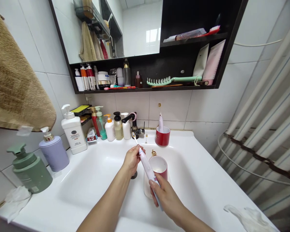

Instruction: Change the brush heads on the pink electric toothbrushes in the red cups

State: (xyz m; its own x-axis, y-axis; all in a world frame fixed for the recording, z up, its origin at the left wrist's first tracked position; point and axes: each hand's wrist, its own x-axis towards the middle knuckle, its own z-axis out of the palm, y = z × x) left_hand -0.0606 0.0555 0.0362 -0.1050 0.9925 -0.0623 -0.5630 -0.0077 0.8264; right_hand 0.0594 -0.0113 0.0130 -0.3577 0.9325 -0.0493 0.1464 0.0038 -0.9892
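Over the white sink (86, 180) I hold a pale pink electric toothbrush (146, 166) slanted, its bristles up and toward the faucet. My left hand (132, 159) pinches it at the neck, just below the brush head. Around the lower handle wrap the fingers of my right hand (163, 193). Behind the handle a red cup (164, 174) with a white inside stands in the basin on a whitish piece, partly hidden by my right hand. A second red cup (162, 138) on the back ledge has another electric toothbrush (161, 123) upright in it.
A black faucet (134, 124) rises at the back. Several pump bottles line the left rim, among them a green one (33, 170) and a purple one (54, 153). A dark mirror cabinet (145, 91) hangs above; pipes (263, 96) run along the right.
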